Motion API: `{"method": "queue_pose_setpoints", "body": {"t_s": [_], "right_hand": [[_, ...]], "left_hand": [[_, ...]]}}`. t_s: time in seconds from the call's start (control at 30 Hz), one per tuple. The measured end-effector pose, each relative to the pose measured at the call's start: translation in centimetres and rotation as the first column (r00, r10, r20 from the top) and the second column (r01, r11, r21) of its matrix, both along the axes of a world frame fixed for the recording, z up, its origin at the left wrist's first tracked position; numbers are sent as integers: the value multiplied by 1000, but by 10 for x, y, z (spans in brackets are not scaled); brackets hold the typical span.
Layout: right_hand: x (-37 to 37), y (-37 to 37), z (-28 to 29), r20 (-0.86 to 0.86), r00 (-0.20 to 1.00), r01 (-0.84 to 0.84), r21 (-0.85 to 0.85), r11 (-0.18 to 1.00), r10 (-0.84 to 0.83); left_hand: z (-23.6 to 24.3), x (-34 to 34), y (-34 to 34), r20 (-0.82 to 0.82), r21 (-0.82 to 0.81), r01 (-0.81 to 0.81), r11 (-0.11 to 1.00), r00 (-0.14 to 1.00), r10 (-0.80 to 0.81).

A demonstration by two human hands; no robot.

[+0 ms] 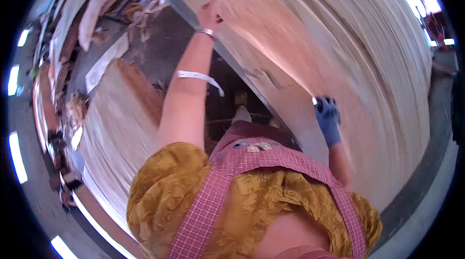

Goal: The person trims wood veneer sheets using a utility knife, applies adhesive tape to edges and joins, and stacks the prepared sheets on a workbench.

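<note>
Head view, looking down past the person's own chest: mustard patterned top, red-checked apron straps.

Left hand (210, 13), bare, arm stretched far forward and up. Fingers closed on the far edge of a thin wood veneer sheet (271, 31), pale pinkish-tan, blurred. Metal bangle (206, 31) at the wrist; white strip (198, 76) tied round the forearm, loose end hanging.

Right hand (327, 114), in a blue glove, lower and to the right, well apart from the left. It lies against the near edge of the same sheet; grip looks closed, but blur hides the fingers, so cannot tell for certain.

The sheet spans between both hands, on top of a tall veneer stack (387, 89) that fills the area right of the right hand.

Left of the left arm: second veneer stack (111, 128), lower. Beyond it, offcuts and scraps (140, 14) on dark floor (155, 51).
</note>
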State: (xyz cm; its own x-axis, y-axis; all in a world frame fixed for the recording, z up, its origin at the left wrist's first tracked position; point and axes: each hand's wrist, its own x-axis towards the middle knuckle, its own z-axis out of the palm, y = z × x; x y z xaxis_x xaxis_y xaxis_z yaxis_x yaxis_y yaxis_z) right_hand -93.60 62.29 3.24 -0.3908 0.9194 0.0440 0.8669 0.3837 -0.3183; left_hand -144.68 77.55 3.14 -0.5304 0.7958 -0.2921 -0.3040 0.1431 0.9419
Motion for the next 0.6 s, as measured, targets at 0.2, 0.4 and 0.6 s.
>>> {"method": "queue_pose_setpoints", "body": {"t_s": [0.2, 0.4, 0.6], "right_hand": [[-103, 60, 10, 114, 984, -145, 46, 988, 139], [-55, 41, 14, 93, 996, -14, 159, 987, -1], [67, 16, 49, 162, 929, 331, 32, 943, -331]], "left_hand": [[-28, 56, -9, 176, -300, 311, 902, 947, -268], [-65, 43, 21, 128, -174, 281, 944, 957, -261], [-33, 62, 69, 235, -73, 368, 927, 909, -343]]}}
